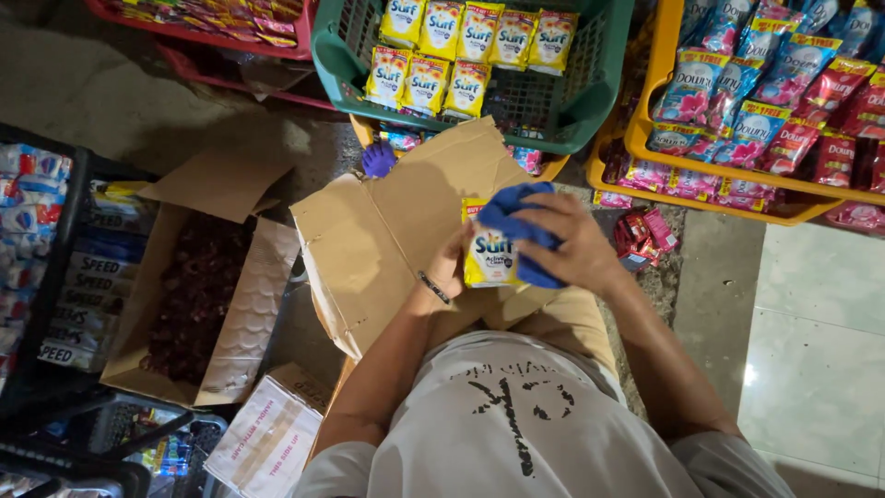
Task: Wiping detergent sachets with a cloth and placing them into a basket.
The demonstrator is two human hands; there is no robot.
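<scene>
Wiping a yellow sachet over the closed carton.
My left hand point(449, 267) pinches the sachet point(489, 258); my right point(576, 249) presses a blue cloth point(516, 226) on it; seven sachets already sit in the green basket point(590, 83).

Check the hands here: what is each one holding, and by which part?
The left hand grips a yellow detergent sachet by its left edge. The right hand presses a bunched blue cloth against the sachet's front, held from above.
</scene>
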